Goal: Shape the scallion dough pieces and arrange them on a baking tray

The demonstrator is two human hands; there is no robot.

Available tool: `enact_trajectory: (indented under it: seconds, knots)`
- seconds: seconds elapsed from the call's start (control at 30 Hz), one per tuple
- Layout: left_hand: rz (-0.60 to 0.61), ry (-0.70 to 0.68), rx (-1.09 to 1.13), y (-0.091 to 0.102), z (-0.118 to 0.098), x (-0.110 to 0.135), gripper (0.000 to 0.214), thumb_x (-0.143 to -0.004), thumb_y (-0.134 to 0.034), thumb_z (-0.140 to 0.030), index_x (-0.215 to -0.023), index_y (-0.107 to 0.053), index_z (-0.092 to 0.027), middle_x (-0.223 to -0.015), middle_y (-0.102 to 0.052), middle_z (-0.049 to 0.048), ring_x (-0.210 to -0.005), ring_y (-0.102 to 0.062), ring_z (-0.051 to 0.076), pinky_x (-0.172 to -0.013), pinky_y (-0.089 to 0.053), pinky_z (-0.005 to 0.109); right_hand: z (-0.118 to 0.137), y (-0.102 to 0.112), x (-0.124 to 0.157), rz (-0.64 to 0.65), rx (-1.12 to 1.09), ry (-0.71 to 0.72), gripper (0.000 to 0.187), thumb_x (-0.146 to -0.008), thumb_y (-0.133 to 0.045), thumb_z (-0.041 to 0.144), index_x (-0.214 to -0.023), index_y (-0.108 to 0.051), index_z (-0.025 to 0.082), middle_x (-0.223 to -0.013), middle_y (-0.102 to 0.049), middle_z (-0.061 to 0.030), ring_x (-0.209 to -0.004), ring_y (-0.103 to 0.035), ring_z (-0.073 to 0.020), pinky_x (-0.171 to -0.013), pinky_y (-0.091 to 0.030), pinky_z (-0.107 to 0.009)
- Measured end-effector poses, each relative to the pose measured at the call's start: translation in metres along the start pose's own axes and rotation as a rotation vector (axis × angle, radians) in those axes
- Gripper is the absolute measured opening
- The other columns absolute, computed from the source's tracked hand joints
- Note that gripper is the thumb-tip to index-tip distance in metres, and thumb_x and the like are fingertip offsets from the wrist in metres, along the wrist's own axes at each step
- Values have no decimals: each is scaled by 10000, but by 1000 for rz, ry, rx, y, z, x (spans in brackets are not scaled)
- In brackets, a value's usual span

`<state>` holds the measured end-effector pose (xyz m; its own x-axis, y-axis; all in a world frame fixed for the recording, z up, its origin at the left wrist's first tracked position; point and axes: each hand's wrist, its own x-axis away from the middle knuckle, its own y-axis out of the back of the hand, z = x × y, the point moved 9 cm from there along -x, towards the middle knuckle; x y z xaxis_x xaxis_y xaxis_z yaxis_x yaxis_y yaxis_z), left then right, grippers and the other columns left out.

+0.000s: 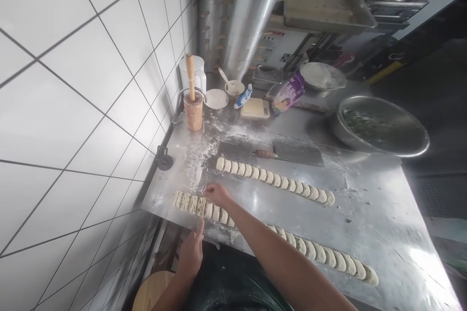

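1. While the right arm reaches across the body from the lower edge, the right hand [218,194] hangs palm-down over the left end of a row of sliced dough pieces [310,249]; its curled fingers [208,189] rest on or just above the pieces, and whether they grip anything cannot be told.
2. Left hand [191,255] at the floured edge of the steel table [379,204], fingers extended and loosely apart, tips [200,227] just beside the row, apparently holding nothing.
3. Dough row lies along the near side of the table, with green flecks in its left-end pieces; the right forearm hides its middle stretch.
4. A second row of dough pieces [275,180] lies parallel beyond it, well clear of both hands, next to a cleaver [297,151].
5. Beyond the table's far edge, a steel bowl [377,124] holds a dark green filling, hard to make out under glare.
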<state>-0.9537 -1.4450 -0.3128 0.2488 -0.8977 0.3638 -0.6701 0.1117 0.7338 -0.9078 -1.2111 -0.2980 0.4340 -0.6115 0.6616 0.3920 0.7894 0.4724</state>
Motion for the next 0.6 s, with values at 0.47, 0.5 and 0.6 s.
enact_trajectory:
  seconds: [0.47,0.5,0.6]
  knots:
    - [91,41,19,-28,-15,-6,648,-1021,-301,-148,-1666,-252,-164,-1083,-779,149,-1013,-737,242,-935,-582,355,-28,-5,-5,-119,115,-39,235,-967,-688,403,-1047,-689,181,-1006,-718,-38,-944,-668,-208,-932,-548,-442]
    - [77,39,25,-29,-14,-7,645,-1020,-303,-141,-1663,-267,-164,-1117,-780,154,-1048,-738,243,-952,-580,351,-28,-5,-5,-133,122,-39,235,-969,-683,401,-1054,-687,182,-1023,-716,-42,-966,-665,-214,-954,-537,-454]
    - [31,45,37,-30,-10,-8,643,-1013,-328,-127,-1652,-306,-189,-1251,-763,151,-1120,-734,242,-973,-580,333,-26,-6,-2,-139,111,-33,247,-974,-679,407,-1078,-687,183,-1093,-715,-55,-1029,-662,-225,-998,-526,-475]
